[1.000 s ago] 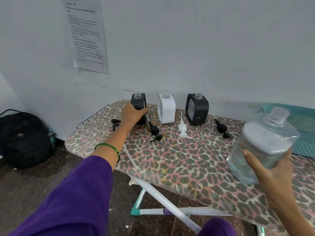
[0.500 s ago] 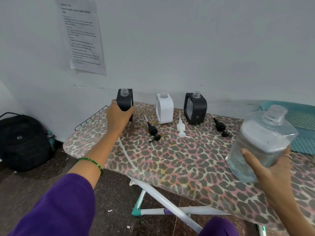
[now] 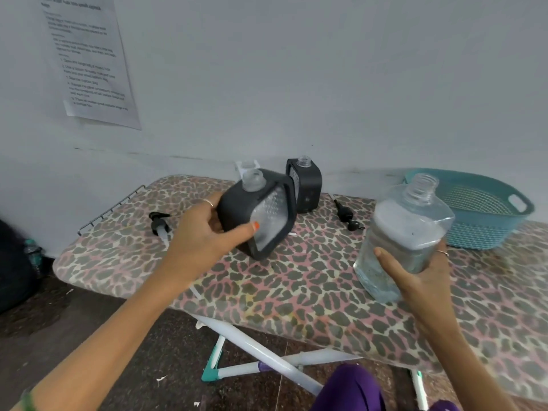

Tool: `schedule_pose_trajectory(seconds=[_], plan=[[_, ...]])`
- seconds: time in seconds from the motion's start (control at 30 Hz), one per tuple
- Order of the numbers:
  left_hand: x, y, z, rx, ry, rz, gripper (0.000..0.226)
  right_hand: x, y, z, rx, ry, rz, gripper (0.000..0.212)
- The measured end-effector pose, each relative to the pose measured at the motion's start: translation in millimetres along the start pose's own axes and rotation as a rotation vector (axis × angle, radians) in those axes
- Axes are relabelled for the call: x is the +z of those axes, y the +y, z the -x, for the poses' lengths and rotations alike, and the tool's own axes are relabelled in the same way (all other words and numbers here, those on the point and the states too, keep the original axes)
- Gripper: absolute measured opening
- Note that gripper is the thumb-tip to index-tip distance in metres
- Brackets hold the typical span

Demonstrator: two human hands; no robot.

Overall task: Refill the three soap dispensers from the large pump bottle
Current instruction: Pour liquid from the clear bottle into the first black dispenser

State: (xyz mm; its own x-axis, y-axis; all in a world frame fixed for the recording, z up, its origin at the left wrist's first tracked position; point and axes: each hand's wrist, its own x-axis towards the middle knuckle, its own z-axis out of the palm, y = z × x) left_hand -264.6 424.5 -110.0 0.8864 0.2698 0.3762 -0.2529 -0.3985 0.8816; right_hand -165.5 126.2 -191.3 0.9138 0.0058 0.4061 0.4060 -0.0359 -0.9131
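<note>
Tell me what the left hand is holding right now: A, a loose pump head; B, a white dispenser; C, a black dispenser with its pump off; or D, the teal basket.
C: the left hand grips a black dispenser, tilted above the table, and its clear neck is open with no pump on it.

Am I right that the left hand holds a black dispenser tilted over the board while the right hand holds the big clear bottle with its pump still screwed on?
Not quite. In the head view the big clear bottle in the right hand has a bare, open neck, no pump. The left hand does hold the black dispenser tilted.
</note>
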Motion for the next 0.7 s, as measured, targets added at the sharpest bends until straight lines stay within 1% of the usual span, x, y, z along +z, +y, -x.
schedule_pose_trajectory(seconds=[0.07,0.13,0.2,0.33,0.4,0.57,0.67,0.7], plan=[[18.0,-5.9,9.9,0.001,-0.045,-0.024,0.041,0.0,-2.1,-0.3,0.001,-0.011,0.005,0.081],[33.6,-12.1,17.7,0.003,-0.048,-0.034,0.045,0.5,-3.9,-0.7,0.003,-0.01,0.0,0.077],[47.0,-17.3,25.5,-0.001,-0.031,-0.02,0.048,1.3,-4.4,-1.1,0.011,0.001,-0.002,0.074],[66.3,-28.1,37.3,0.006,0.037,0.022,0.045,4.0,-5.5,-2.3,0.02,0.034,-0.019,0.07],[72.9,-33.3,42.2,0.004,0.045,0.05,0.045,4.8,-5.4,-3.4,0.021,0.041,-0.007,0.07],[84.6,-38.7,43.1,0.064,0.053,0.088,0.044,5.9,-8.9,-7.1,-0.01,0.046,0.049,0.072],[92.1,-32.6,45.4,0.085,0.065,0.158,0.044,1.9,-12.6,-4.2,-0.047,0.058,0.091,0.068],[94.4,-32.6,42.7,0.124,0.066,0.143,0.044,0.5,-14.3,-4.5,-0.072,0.05,0.11,0.068]])
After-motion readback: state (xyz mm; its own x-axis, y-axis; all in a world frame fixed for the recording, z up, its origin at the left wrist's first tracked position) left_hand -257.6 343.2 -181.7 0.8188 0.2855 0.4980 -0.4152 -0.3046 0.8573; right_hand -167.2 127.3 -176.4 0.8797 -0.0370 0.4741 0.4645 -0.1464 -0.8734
